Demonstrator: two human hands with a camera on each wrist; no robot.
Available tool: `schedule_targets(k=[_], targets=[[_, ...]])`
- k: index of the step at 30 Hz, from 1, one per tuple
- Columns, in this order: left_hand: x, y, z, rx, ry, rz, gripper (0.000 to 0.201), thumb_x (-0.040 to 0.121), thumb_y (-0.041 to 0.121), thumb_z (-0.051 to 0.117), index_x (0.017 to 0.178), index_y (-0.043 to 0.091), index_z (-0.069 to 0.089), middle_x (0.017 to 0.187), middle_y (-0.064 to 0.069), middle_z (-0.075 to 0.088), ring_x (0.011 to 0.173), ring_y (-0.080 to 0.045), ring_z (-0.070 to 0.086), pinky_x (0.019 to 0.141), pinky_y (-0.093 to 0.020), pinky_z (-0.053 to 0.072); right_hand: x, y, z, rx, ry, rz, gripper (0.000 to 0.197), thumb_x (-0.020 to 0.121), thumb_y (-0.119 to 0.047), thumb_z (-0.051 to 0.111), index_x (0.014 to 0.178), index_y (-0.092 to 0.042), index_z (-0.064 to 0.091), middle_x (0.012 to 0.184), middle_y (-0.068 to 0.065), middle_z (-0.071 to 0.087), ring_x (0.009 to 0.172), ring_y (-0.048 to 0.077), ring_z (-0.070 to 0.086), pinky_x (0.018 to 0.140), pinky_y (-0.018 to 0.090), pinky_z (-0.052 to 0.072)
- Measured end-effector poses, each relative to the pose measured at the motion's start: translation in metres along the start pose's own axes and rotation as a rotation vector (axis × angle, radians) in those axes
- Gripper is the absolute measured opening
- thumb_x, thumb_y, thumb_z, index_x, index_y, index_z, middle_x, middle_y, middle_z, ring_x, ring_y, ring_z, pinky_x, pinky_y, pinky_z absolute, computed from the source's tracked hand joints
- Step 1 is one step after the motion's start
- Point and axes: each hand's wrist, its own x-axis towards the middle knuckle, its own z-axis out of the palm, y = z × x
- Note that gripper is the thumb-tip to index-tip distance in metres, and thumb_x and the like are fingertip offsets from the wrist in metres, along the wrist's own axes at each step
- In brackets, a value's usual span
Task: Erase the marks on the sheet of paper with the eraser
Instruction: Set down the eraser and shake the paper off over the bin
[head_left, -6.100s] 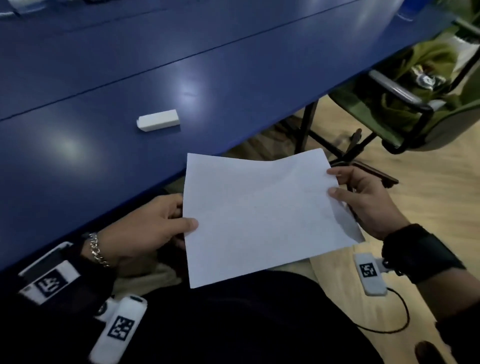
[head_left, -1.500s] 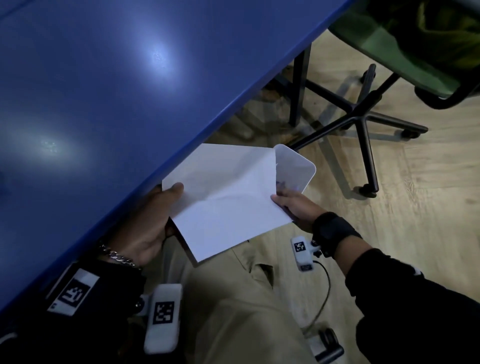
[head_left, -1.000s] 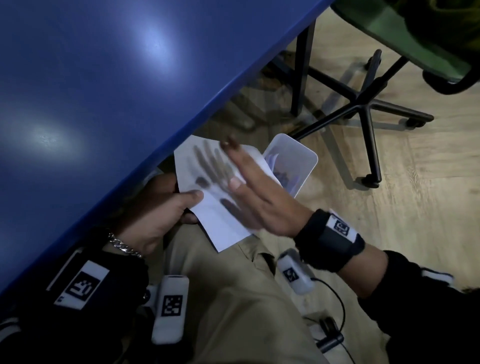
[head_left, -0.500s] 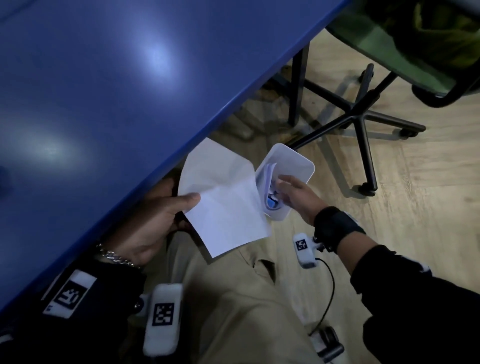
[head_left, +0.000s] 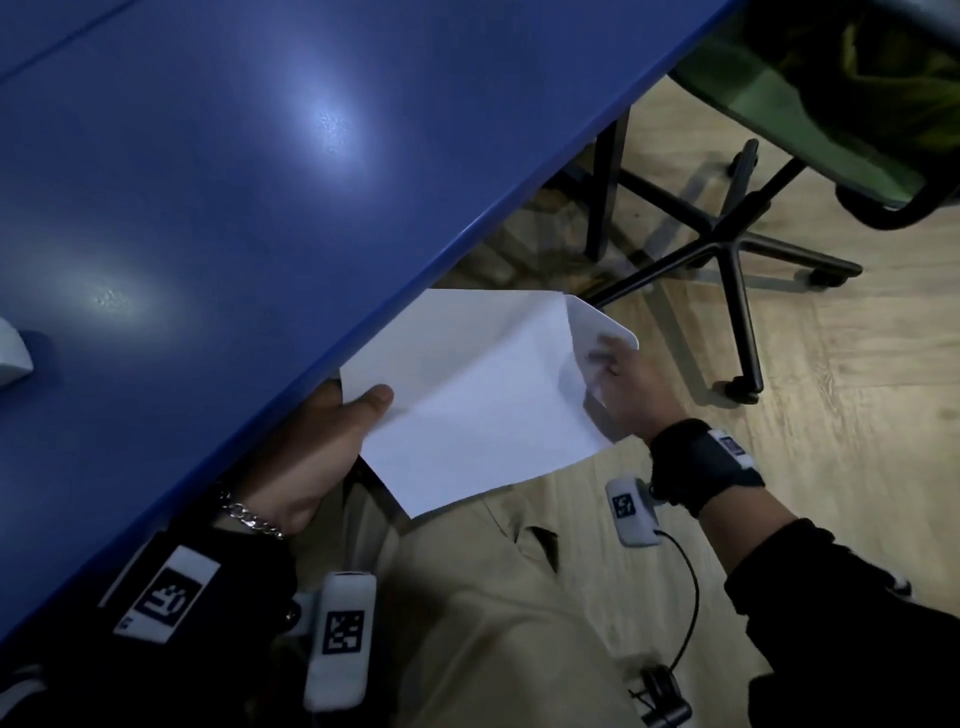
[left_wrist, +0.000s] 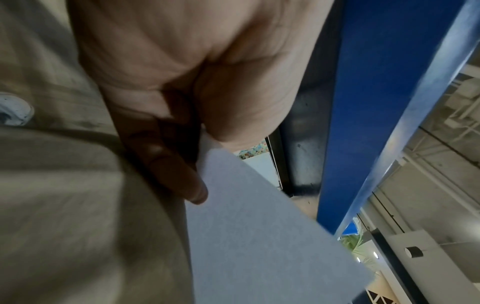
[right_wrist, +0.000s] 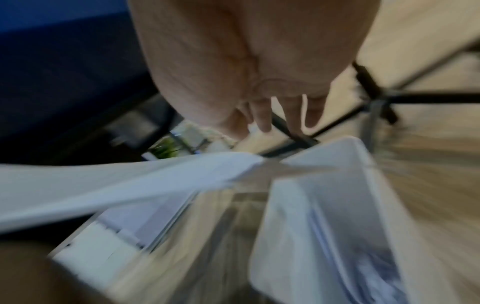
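Blue tabletop (head_left: 218, 218) fills the upper left of the head view, glossy, two light glares on it, its edge running diagonally. Light wood floor (head_left: 857, 415) beyond, w/ a black five-star chair base (head_left: 727, 249) on casters and a green chair seat (head_left: 789, 104) cut off at top right. Person seated, khaki trousers (head_left: 493, 623) in the lower middle.

Hard to read: a pale block (head_left: 10, 353) at the far left edge of the tabletop, cut off by the frame, can't say for sure what it is. Right wrist view is badly motion-blurred. A white rounded bin (head_left: 597, 327) sits on the floor just behind the paper's right edge, mostly hidden; in the wrist view its inside (right_wrist: 337, 226) shows pale crumpled stuff, can't ID it.

Sheet of paper (head_left: 478, 395): white, held below the tabletop edge over the lap, soft crease across the middle, top left corner tucked under the edge. No marks visible on the side facing up.

Left hand (head_left: 322, 447) has a pinching grip on the sheet's left edge, thumb on top, fingers (left_wrist: 168, 164) underneath. Right hand (head_left: 628, 384) at the sheet's right edge by the bin; fingers (right_wrist: 265, 115) look spread and fairly straight, blurred, no clear hold on anything.
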Motion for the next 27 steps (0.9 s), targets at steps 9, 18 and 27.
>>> schedule_targets(k=[9,18,27], targets=[[-0.002,0.004,0.001,-0.026,-0.044,-0.061,0.035,0.096,0.039,0.07,0.12,0.013,0.072,0.114,-0.003,0.079,0.109,-0.024,0.074,0.107,-0.049,0.052,-0.018,-0.006,0.028,-0.739,-0.201,-0.222,0.064,0.1,-0.062,0.029,0.157,-0.043,0.008,0.169,-0.002,-0.004,0.154,0.035,0.003,0.117,0.067,0.004],[-0.024,0.015,0.002,-0.014,-0.119,-0.012,0.067,0.077,0.061,0.072,0.131,0.022,0.068,0.124,0.009,0.076,0.118,-0.018,0.07,0.111,-0.047,0.048,-0.007,-0.032,-0.051,-0.36,0.048,-0.339,0.049,0.098,-0.049,0.047,0.142,-0.028,0.049,0.142,-0.001,0.055,0.123,0.023,0.055,0.098,0.039,0.047],[-0.075,0.037,0.003,-0.004,-0.314,0.009,0.053,0.092,0.052,0.073,0.127,0.011,0.069,0.118,-0.005,0.079,0.109,-0.027,0.076,0.106,-0.052,0.053,-0.043,-0.131,-0.083,-0.239,-0.491,-0.34,0.046,0.096,-0.027,0.067,0.139,-0.021,0.054,0.13,-0.008,0.062,0.115,0.007,0.058,0.097,0.018,0.046]])
